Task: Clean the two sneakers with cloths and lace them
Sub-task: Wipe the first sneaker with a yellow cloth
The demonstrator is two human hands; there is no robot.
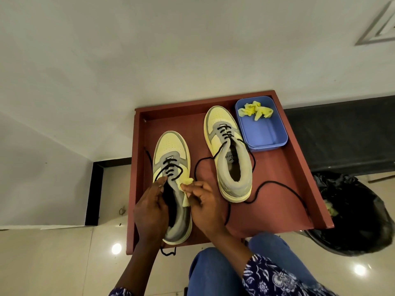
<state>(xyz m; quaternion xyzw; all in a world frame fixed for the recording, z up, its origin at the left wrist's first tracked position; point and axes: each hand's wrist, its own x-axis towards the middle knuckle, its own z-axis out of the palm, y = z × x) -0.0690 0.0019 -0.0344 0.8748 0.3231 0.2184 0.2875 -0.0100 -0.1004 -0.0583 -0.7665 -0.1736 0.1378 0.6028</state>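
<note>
Two pale yellow and grey sneakers stand on a red-brown tray (277,189). The left sneaker (171,150) has black laces through its lower eyelets. My left hand (151,210) grips its collar and tongue at the left side. My right hand (203,201) pinches a small yellow cloth (186,182) against the sneaker's right side by the tongue. The right sneaker (228,154) stands apart, partly laced, and its long black lace (275,184) trails loose across the tray.
A blue plastic box (265,135) at the tray's back right holds another crumpled yellow cloth (255,112). A bin lined with a black bag (359,216) stands to the right. My knees in blue trousers (224,272) are just in front of the tray. White walls rise behind.
</note>
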